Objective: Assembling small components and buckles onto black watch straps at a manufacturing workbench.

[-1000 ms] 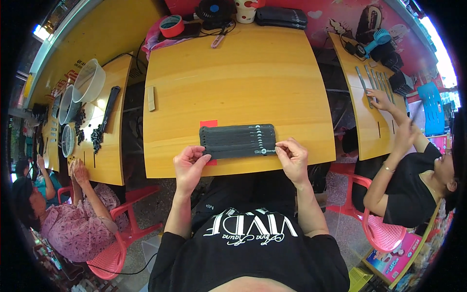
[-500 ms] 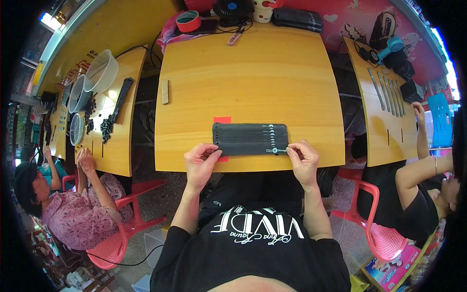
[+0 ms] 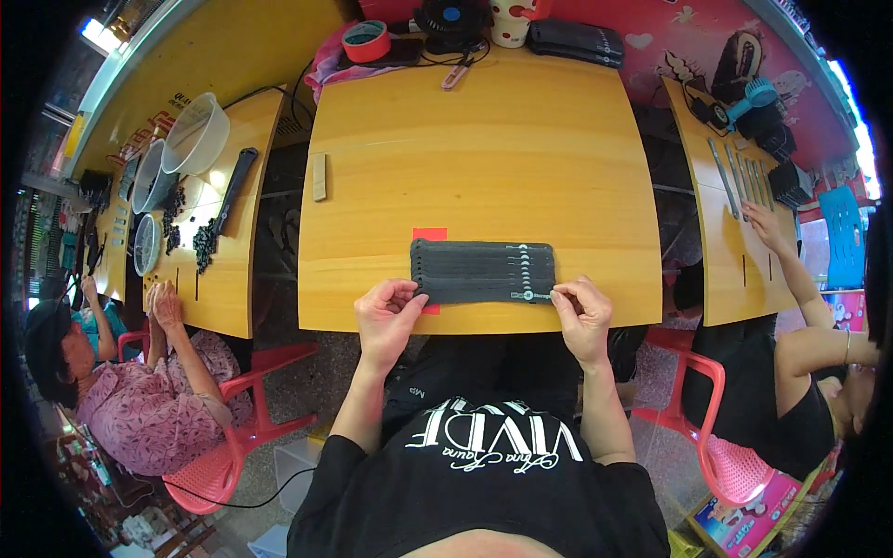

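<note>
Several flat black straps (image 3: 479, 265) lie overlapped in a neat fan near the front edge of the wooden table (image 3: 484, 158). Each has a rounded, holed tab at its left end and white printing near the right end. My left hand (image 3: 389, 314) pinches the left end of the nearest strap between thumb and finger. At the strap's other end, my right hand (image 3: 584, 312) holds the corner in the same kind of pinch. Red tape (image 3: 430, 234) on the tabletop shows behind the straps and partly beneath them.
A small grey-brown strip (image 3: 320, 177) lies at the table's left. Along the back stand a red tape roll (image 3: 366, 42), a black fan (image 3: 451, 20), a cup (image 3: 510, 23) and a black pouch-like stack (image 3: 577, 43). Co-workers sit at side tables, left and right.
The nearest strap now lies flatter and more evenly in line with the others, both my hands still on its ends. The co-worker at right has reached toward the long strips.
</note>
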{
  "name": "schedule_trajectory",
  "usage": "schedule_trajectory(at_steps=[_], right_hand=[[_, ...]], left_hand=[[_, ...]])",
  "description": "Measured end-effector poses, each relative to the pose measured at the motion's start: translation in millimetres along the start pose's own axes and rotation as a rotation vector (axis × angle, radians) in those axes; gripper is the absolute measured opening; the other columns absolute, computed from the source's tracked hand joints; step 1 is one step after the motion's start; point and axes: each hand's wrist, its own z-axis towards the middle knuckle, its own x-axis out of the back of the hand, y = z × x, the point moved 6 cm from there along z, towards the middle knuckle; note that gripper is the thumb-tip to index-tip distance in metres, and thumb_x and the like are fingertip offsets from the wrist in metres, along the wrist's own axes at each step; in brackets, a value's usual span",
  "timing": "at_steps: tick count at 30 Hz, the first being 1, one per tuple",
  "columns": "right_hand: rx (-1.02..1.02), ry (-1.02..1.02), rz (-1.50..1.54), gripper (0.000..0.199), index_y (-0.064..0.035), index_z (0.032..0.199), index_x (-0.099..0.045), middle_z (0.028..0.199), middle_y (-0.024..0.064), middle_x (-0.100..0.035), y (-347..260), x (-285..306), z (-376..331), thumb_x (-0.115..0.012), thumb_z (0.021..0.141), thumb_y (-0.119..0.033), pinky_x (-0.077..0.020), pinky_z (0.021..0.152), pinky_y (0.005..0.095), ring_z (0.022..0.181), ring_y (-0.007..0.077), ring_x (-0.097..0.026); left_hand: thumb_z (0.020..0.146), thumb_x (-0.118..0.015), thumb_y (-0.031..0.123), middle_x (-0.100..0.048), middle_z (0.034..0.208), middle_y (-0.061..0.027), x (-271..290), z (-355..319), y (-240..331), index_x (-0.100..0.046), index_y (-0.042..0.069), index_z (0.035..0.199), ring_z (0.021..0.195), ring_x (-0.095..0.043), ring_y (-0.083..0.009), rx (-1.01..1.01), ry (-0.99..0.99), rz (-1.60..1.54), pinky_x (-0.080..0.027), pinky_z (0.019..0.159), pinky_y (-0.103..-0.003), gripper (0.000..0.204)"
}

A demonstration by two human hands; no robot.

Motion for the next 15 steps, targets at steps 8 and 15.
schedule_trajectory(at_steps=[8,15], right_hand=[[0.007,-0.005,-0.002,0.008,0.0029,0.083,-0.063,0.070,0.0057,-0.054,-0.8,-0.2,1.3,-0.066,0.080,0.010,-0.0392,0.054,0.0246,0.061,0.0130,-0.051],[0.028,0.006,-0.039,0.008,0.0028,0.083,-0.064,0.070,0.0056,-0.054,-1.9,4.6,1.4,-0.067,0.080,0.009,-0.0384,0.053,0.0251,0.060,0.0134,-0.050]], left_hand=[[0.076,-0.074,-0.006,-0.063,0.072,-0.0008,-1.7,0.2,3.2,-0.067,-0.003,0.092,0.063,-0.056,-0.0045,0.024,0.025,0.002,-0.047,0.057,-0.021,0.017],[0.076,-0.073,-0.007,-0.064,0.072,-0.0016,-4.9,1.6,6.7,-0.065,-0.002,0.101,0.064,-0.058,-0.0055,0.002,0.019,0.051,-0.047,0.057,-0.020,0.026]])
